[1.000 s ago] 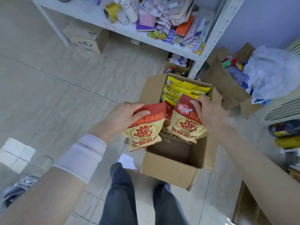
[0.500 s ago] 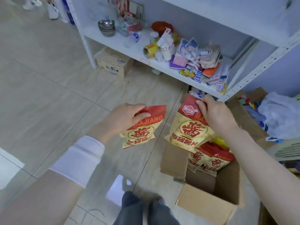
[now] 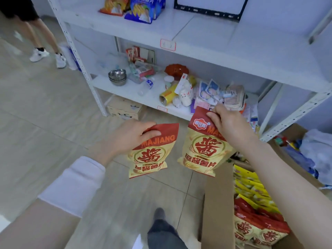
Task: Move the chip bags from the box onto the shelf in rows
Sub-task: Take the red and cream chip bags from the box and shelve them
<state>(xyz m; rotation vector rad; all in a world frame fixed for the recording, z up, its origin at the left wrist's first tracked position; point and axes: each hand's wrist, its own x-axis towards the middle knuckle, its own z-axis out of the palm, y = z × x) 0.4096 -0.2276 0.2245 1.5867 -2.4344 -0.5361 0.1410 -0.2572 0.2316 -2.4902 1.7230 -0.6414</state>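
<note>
My left hand (image 3: 129, 136) grips the top edge of a red and yellow chip bag (image 3: 150, 155) that hangs over the floor. My right hand (image 3: 228, 124) pinches the top of a second red and yellow chip bag (image 3: 203, 150), held a little higher, in front of the lower shelf. The cardboard box (image 3: 219, 203) stands at the lower right, with several more red and yellow bags (image 3: 255, 229) inside. The white shelf (image 3: 212, 35) above is mostly bare; blue and orange chip bags (image 3: 142, 9) stand at its back left.
The lower shelf (image 3: 136, 97) is cluttered with steel bowls (image 3: 117, 77), a bottle, packets and a yellow roll. A small carton (image 3: 124, 109) sits under it. Another person's legs (image 3: 45, 42) stand at the far left. A second box with plastic bags (image 3: 316, 155) is at right.
Both hands lifted their bags out of the box and up toward the shelves. My view rose from the box to the shelving; the box now sits at the lower right.
</note>
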